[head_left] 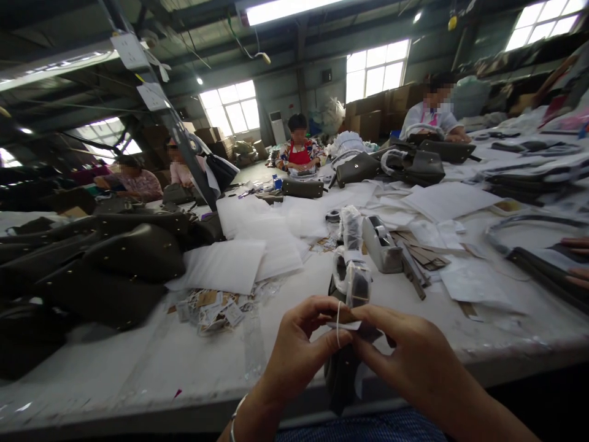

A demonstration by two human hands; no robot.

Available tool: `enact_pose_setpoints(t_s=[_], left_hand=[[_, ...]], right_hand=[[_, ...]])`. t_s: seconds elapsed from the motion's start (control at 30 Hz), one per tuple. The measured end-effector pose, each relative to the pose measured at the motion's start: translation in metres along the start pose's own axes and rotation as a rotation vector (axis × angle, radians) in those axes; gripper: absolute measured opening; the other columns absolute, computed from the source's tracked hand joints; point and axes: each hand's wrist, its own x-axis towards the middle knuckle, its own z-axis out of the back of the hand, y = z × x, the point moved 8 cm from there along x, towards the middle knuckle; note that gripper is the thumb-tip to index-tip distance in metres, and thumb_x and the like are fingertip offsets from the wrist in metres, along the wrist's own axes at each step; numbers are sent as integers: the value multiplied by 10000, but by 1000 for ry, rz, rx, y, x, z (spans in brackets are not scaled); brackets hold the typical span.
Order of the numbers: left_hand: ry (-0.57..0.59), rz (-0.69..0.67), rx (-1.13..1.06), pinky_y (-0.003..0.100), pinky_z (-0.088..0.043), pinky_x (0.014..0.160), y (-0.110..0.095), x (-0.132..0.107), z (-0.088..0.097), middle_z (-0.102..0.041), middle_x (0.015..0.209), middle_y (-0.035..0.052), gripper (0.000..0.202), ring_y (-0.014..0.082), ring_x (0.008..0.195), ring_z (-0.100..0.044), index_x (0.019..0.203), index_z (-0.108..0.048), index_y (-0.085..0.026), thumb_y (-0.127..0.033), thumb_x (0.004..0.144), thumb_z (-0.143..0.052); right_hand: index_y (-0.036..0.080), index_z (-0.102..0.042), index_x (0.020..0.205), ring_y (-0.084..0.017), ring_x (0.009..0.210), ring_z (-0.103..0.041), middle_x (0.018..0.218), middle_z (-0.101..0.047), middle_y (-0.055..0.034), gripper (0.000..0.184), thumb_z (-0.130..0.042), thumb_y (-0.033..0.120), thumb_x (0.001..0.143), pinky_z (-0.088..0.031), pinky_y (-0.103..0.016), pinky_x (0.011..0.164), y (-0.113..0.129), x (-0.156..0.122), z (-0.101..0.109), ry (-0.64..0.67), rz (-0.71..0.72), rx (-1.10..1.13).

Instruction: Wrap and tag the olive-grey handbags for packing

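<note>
My left hand (294,356) and my right hand (405,362) meet at the near table edge, both pinched on a small tag with a white string (339,322). The string loops over my left forefinger. Just beyond and below my fingers stands a dark handbag (343,374), partly hidden by my hands. Its handle (352,279) is wrapped in white foam and clear film.
A grey tape dispenser (381,242) sits past the bag. White foam sheets (230,264) and loose paper tags (211,307) lie left of centre. Dark handbags (115,270) pile up at the left. Another person's fingers (577,258) rest at the right edge. Seated workers are farther back.
</note>
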Motion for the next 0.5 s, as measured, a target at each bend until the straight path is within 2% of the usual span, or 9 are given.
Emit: enact_pose_setpoints(t_s=[0.1,0.17,0.27,0.37,0.43,0.5], left_hand=[[-34,-37,165,296,-528,834,-10,-2,1,-688,987,52,178,199,928,-649,1015,-714,-209,-235,841,-742],[-53,-116,317,292,-527,819,-22,-5,0,-682,974,54,149,190,911,-644,1017,-729,-221,-195,877,-686],[-70,-236,466,281,-534,797,-33,-12,-2,-668,987,59,244,176,907,-640,1092,-727,-244,-136,896,-630],[-104,-313,540,255,-545,767,-34,-23,-1,-657,968,43,393,148,870,-641,1224,-666,-271,-77,892,-584],[-139,-396,612,234,-553,757,-37,-36,0,-658,976,39,460,134,861,-647,1280,-624,-263,-43,879,-574],[-179,-515,712,212,-560,730,-43,-55,-1,-666,963,39,477,124,836,-655,1277,-615,-235,-10,857,-593]], right_hand=[[268,-690,1012,-175,812,-727,952,-754,14,168,-630,189,875,-574,-250,698,1,1,-3,25,28,71],[274,-683,1044,-158,851,-726,978,-753,20,187,-644,179,888,-577,-229,764,2,2,-4,27,53,141],[272,-667,1115,-146,867,-721,1000,-748,14,239,-671,190,891,-574,-207,807,0,1,2,-23,64,180],[268,-669,1130,-158,937,-702,1057,-724,-12,205,-617,221,937,-565,-229,854,-5,0,12,-132,57,151],[279,-643,1213,-157,915,-698,1050,-711,-18,256,-574,251,968,-568,-238,832,-12,0,14,-156,26,140],[294,-536,1373,-141,788,-695,954,-707,-4,394,-560,302,980,-576,-230,736,-20,1,7,-109,-27,156]])
